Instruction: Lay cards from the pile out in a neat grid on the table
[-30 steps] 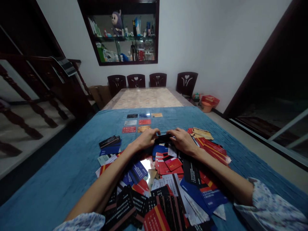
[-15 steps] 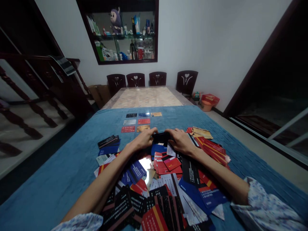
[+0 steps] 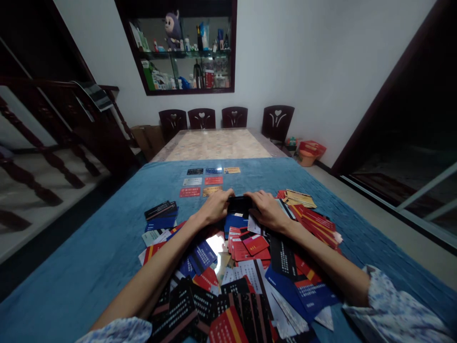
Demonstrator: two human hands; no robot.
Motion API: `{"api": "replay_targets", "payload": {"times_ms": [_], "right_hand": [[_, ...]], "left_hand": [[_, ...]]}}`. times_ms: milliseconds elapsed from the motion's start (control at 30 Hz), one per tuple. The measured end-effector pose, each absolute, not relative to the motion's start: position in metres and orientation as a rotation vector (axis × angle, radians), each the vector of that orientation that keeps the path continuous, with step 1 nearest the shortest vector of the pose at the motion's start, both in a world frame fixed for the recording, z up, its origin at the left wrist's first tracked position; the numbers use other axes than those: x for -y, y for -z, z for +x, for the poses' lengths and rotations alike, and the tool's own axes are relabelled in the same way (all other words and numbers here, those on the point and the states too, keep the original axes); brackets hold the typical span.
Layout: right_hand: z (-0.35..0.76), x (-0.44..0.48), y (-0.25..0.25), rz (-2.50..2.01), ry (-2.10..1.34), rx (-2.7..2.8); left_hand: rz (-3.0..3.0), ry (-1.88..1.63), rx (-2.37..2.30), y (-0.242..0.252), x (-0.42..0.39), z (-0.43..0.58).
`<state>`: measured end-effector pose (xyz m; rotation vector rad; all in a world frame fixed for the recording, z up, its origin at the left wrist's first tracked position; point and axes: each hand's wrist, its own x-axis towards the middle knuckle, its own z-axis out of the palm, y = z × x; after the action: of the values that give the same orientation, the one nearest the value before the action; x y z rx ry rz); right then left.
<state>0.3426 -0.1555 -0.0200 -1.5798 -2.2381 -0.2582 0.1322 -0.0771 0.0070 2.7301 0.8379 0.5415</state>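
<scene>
Both my left hand [image 3: 217,206] and my right hand [image 3: 267,209] grip a black stack of cards [image 3: 240,204] from its two sides, fingers closed round the ends. The stack is held over a big loose pile of plastic cards. Just under it lie a blue card [image 3: 235,223] and several red cards [image 3: 254,243]. Black cards [image 3: 178,305] with printed lines fill the near part of the pile. Beyond my hands, several single cards lie in rows, among them a red card [image 3: 190,192] and a gold card [image 3: 210,191], the latter close to my left fingers.
A blue cloth [image 3: 117,243] covers the near table, with bare marble tabletop [image 3: 219,143] beyond. Black cards [image 3: 160,210] lie at the left; fanned red cards [image 3: 317,224] and yellow cards [image 3: 300,198] at the right. Chairs [image 3: 278,121] stand at the far end.
Almost nothing differs. Both hands stay on the black stack of cards, and the view has shifted very slightly.
</scene>
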Motion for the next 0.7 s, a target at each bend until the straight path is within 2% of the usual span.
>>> {"api": "replay_targets", "payload": {"times_ms": [700], "right_hand": [[0.3448, 0.1551, 0.0174, -1.578, 0.366, 2.272]], "left_hand": [[2.712, -0.631, -0.799, -0.0047, 0.078, 0.1346]]}}
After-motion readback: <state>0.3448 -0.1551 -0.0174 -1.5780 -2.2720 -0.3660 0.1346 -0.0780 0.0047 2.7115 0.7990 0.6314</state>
